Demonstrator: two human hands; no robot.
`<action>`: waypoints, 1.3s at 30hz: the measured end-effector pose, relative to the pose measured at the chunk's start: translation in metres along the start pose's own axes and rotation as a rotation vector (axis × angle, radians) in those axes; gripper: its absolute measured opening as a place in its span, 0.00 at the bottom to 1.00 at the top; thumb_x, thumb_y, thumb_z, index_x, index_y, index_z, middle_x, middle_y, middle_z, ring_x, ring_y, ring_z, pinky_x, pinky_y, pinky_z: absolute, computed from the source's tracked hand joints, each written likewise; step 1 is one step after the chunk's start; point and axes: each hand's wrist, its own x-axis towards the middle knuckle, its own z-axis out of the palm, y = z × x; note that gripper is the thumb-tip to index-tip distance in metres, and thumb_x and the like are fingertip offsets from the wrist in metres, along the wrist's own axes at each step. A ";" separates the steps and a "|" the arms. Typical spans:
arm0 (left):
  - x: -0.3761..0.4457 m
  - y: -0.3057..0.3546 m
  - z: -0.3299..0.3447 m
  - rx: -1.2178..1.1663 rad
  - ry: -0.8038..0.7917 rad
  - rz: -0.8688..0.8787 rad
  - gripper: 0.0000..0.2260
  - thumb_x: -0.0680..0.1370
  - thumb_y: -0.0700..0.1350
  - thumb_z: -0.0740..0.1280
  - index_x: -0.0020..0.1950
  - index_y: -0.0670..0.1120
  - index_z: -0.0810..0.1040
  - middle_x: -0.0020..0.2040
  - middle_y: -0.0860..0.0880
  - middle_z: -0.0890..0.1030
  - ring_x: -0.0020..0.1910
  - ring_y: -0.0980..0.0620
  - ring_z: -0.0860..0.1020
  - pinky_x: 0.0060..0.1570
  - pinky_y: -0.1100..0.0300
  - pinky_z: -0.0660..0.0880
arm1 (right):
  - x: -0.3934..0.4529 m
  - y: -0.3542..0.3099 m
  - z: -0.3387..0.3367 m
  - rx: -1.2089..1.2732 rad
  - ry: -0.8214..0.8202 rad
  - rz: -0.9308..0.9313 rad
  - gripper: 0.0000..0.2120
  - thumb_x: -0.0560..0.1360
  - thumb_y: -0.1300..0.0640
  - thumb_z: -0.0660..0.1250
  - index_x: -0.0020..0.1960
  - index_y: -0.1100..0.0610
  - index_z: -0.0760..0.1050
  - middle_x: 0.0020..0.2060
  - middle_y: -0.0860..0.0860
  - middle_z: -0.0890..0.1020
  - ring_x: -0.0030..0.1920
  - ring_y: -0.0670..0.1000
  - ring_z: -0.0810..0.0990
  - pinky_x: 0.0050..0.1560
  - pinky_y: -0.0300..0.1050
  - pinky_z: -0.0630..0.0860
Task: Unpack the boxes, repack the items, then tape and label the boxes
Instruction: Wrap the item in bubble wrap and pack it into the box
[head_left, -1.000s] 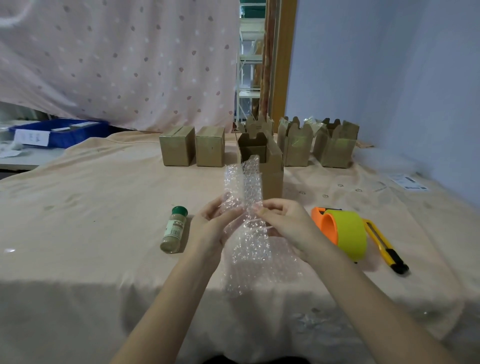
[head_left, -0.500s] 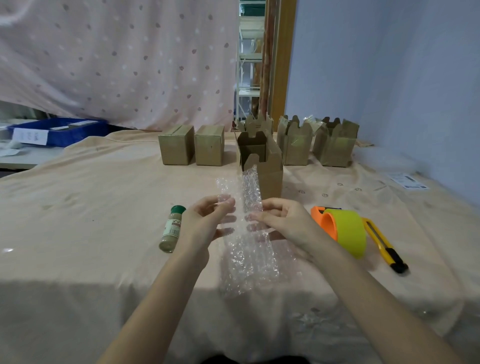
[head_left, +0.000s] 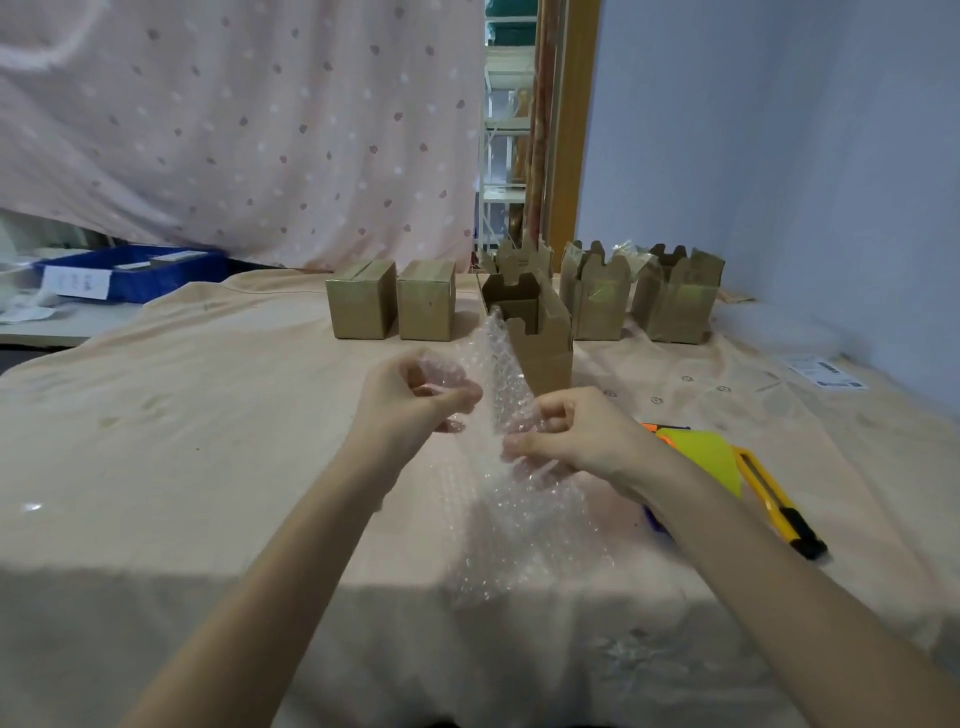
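1. Holding the wrap (head_left: 511, 499) up off the table (head_left: 171, 415) with both hands makes sense: you get slack to spread it, and the lower end trails down over the near edge.
2. Your left hand (head_left: 415, 402) has its fingers curled round the wrap's left edge, thumb pinching it. Your right hand (head_left: 576, 439) pinches the right side, fingers curled in too. Looks like you're pulling the sheet apart so it lies flat for wrapping.
3. I can't see any bottle or item in this shot. If one's on the table, your left arm is probably hiding it, so I won't guess.
4. Just behind the wrap stands the open box (head_left: 535, 325), flaps up, close enough that a wrapped item can go straight in.
5. Further back, two shut boxes (head_left: 392, 299) sit side by side, with more open boxes (head_left: 639, 293) to the right of them. My guess is you're still early in the batch.
6. By your right forearm sit the tape (head_left: 701, 457) and the cutter (head_left: 779, 512), handy for sealing. The label (head_left: 826, 371) lies well off to the right.
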 end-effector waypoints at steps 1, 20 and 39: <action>0.004 0.005 -0.003 0.095 0.010 0.041 0.13 0.69 0.38 0.76 0.49 0.40 0.75 0.44 0.46 0.82 0.42 0.49 0.81 0.40 0.55 0.79 | 0.002 -0.003 -0.003 -0.061 0.020 -0.018 0.05 0.72 0.61 0.73 0.47 0.59 0.80 0.36 0.53 0.85 0.34 0.47 0.83 0.34 0.41 0.79; 0.090 0.064 -0.018 1.112 -0.080 0.359 0.05 0.73 0.38 0.67 0.40 0.46 0.74 0.36 0.50 0.73 0.38 0.46 0.71 0.36 0.59 0.65 | 0.067 -0.056 -0.073 -0.671 0.533 -0.108 0.11 0.78 0.52 0.64 0.56 0.56 0.75 0.49 0.50 0.78 0.50 0.50 0.77 0.52 0.47 0.76; 0.162 0.060 0.028 0.469 -0.073 0.185 0.02 0.76 0.39 0.67 0.48 0.43 0.75 0.38 0.45 0.76 0.38 0.48 0.79 0.41 0.54 0.81 | 0.138 -0.034 -0.087 -0.615 0.325 0.222 0.18 0.75 0.70 0.57 0.64 0.63 0.70 0.49 0.61 0.78 0.38 0.60 0.82 0.40 0.56 0.83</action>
